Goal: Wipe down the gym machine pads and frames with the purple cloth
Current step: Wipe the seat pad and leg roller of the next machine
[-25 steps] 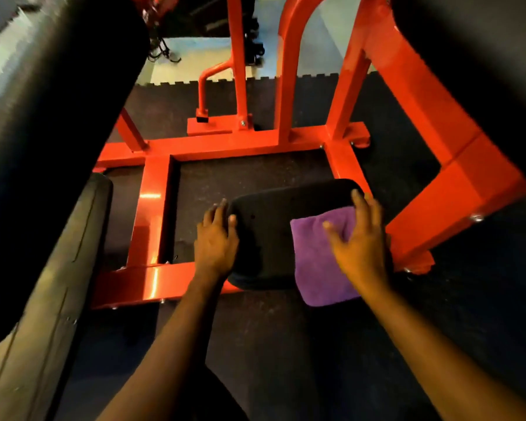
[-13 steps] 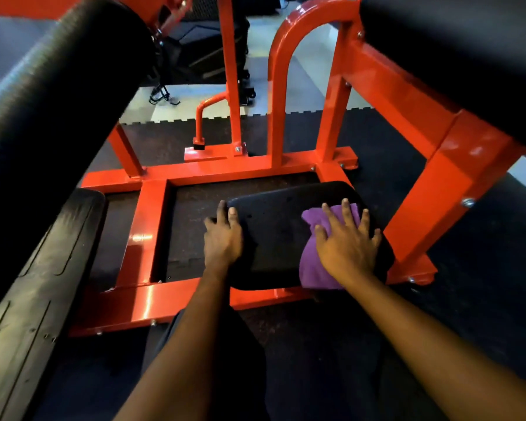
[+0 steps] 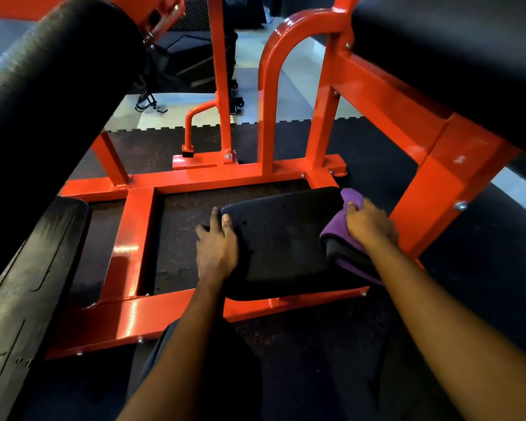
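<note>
A low black pad (image 3: 280, 238) sits on the red machine frame (image 3: 134, 238) near the floor. My left hand (image 3: 216, 247) holds the pad's left edge, thumb on top and fingers curled over the side. At the pad's right edge my right hand (image 3: 369, 226) grips the purple cloth (image 3: 336, 230), which is bunched up and wraps over that edge, with a fold hanging below my wrist.
A black roller pad (image 3: 52, 95) hangs at the upper left and a large black pad (image 3: 456, 56) at the upper right. A black bench pad (image 3: 28, 287) lies at the left. Dark rubber flooring (image 3: 316, 335) surrounds the frame; red uprights (image 3: 268, 110) stand behind.
My right hand has slid the cloth from the pad's top to its right edge and closed around it, bunching it. My left hand stays on the left edge.
</note>
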Tool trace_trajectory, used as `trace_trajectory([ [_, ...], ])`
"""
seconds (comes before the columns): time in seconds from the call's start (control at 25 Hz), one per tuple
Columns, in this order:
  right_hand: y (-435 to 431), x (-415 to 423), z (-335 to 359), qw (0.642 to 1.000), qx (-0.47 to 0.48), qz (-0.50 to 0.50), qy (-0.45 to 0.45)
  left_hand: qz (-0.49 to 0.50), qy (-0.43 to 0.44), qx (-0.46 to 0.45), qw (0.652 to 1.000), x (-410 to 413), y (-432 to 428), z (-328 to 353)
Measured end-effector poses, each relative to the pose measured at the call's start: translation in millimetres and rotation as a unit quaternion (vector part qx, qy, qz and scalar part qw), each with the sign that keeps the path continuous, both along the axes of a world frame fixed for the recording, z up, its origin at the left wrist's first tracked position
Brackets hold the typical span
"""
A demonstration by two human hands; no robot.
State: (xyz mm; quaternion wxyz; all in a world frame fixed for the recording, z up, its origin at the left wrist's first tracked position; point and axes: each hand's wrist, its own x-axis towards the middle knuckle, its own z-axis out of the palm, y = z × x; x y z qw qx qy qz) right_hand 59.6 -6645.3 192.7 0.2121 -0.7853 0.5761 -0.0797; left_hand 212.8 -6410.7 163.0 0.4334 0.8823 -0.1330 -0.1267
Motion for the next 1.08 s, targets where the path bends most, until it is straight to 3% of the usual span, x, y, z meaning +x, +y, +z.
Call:
trace_trajectory([
  [0.2, 34, -45, -16, 0.997, -0.027, 0.005, -0.079, -0.002, -0.014, -0.001, 1.0, -1, 1, -2],
  [0.28, 31, -48, -21, 0.998, -0.027, -0.01, -0.064, 0.0, -0.021, 0.0, 1.0, -2, 0, -2],
  [0.44, -37, 4, -2, 0.995, 0.074, -0.046, -0.043, 0.011, -0.028, 0.006, 1.0, 0, -3, -4],
  [0.56, -46, 8, -4, 0.993, 0.102, 0.01, -0.062, 0.012, -0.029, 0.006, 0.999, -2, -4, -3],
  [0.68, -7, -32, -15, 0.993, 0.065, 0.094, -0.02, 0.018, -0.03, 0.004, 0.999, -3, -4, -2],
  [0.76, 4, -42, -22, 0.996, 0.021, 0.085, -0.005, 0.02, -0.032, 0.004, 0.999, -3, -4, -3],
  [0.92, -36, 17, -8, 0.998, -0.001, 0.048, 0.04, 0.022, -0.038, 0.012, 0.999, -2, -5, -2],
  [1.08, -52, 75, 3, 0.986, -0.039, 0.157, 0.041, 0.018, -0.041, 0.009, 0.999, -2, -5, -2],
])
